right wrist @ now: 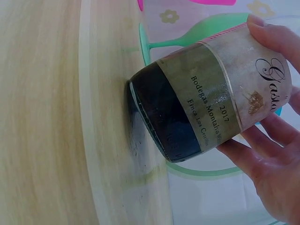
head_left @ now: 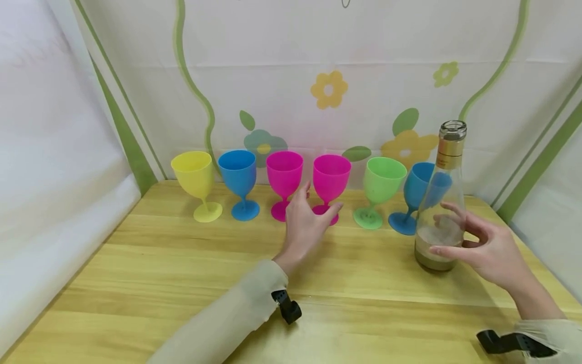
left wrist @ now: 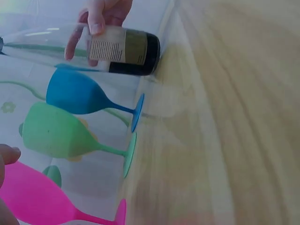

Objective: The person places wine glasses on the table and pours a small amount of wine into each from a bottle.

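Note:
My right hand (head_left: 493, 250) grips a clear glass wine bottle (head_left: 450, 187) around its labelled lower body, thumb at the front. Dark liquid lies in the bottom of the bottle, and its neck is uncorked. The right wrist view shows the label (right wrist: 213, 101) close up; whether the base fully rests on the table cannot be told. At the middle of the row, my left hand (head_left: 304, 222) reaches with thumb and fingers spread, holding nothing. Just beyond it stand two upright pink goblets, one on the left (head_left: 284, 174) and one on the right (head_left: 331, 177); their contact with the fingers is unclear.
To the left stand a yellow goblet (head_left: 193, 174) and a blue goblet (head_left: 238, 172). A green goblet (head_left: 383, 179) and another blue goblet (head_left: 411, 189) stand on the right, the latter partly behind the bottle. A flowered curtain (head_left: 273, 91) backs the wooden table (head_left: 182, 293).

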`<state>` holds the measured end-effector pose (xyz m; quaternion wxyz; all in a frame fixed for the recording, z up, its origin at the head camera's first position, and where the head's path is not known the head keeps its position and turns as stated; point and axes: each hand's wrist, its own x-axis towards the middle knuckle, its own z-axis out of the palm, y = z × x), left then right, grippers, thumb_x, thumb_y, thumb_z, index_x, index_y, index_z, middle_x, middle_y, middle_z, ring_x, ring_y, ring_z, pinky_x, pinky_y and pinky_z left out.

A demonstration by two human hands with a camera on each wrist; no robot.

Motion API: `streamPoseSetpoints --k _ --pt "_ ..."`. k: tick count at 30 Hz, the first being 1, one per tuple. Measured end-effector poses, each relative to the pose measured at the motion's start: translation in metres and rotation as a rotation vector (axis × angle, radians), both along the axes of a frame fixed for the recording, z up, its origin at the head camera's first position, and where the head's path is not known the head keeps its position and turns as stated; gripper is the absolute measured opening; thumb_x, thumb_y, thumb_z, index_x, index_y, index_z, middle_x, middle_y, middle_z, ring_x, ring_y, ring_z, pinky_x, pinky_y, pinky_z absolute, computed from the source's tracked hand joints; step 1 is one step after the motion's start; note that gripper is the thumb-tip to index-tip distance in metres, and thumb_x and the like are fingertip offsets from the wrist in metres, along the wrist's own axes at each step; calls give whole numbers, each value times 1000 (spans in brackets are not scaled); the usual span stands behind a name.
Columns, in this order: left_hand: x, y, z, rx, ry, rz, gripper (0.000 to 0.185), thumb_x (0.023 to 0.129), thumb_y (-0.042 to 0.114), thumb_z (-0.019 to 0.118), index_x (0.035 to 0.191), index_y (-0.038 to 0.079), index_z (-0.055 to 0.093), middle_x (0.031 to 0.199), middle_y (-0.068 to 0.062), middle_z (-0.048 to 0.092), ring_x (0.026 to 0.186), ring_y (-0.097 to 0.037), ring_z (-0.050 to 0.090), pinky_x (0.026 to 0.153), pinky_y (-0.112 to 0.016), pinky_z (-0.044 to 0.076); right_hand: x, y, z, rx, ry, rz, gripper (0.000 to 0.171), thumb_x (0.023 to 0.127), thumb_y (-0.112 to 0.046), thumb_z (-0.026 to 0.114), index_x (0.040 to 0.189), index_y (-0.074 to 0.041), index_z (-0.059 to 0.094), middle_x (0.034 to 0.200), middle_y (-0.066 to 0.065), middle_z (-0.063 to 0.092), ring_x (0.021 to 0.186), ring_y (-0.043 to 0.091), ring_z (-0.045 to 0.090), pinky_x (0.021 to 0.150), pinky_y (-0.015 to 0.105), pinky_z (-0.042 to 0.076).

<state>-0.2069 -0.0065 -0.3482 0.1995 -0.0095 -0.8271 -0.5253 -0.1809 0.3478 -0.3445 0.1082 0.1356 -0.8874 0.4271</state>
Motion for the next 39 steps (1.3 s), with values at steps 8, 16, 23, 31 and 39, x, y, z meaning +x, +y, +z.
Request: streamPoseSetpoints --k 8,16,23,31,39 --pt "-24 9 1 5 46 -12 89 87 43 88 157 12 44 133 -7 68 118 -26 69 100 -44 60 1 0 -1 0 4 -7 83 83 -5 91 156 -19 53 125 -28 73 114 -17 63 71 13 57" --pt "-41 11 8 50 38 4 89 86 47 86 157 15 41 137 -5 66 118 -25 69 96 -41 62 0 -2 -2 9 -1 -17 85 82 -8 92 156 -23 53 125 -28 73 114 -15 64 71 13 56" --pt "-48 15 11 62 6 19 100 87 49 85 164 12 32 145 -10 63 126 -29 66 100 -44 61 1 -4 0 8 15 -11 85 81 -7 92 156 -20 54 124 -28 73 113 -14 64 71 13 57" --pt "-51 18 9 79 13 27 87 92 47 81 160 16 37 142 -8 62 123 -28 66 97 -42 62 -1 -7 -3 19 35 -30 85 80 -9 94 155 -23 55 122 -28 74 109 -14 64 67 14 55" --pt "-45 15 7 78 47 4 90 91 44 82 162 16 33 144 -9 61 124 -28 66 98 -43 62 0 -13 -3 9 113 -42 87 74 -6 97 152 -18 59 115 -32 73 102 -15 69 72 9 58"
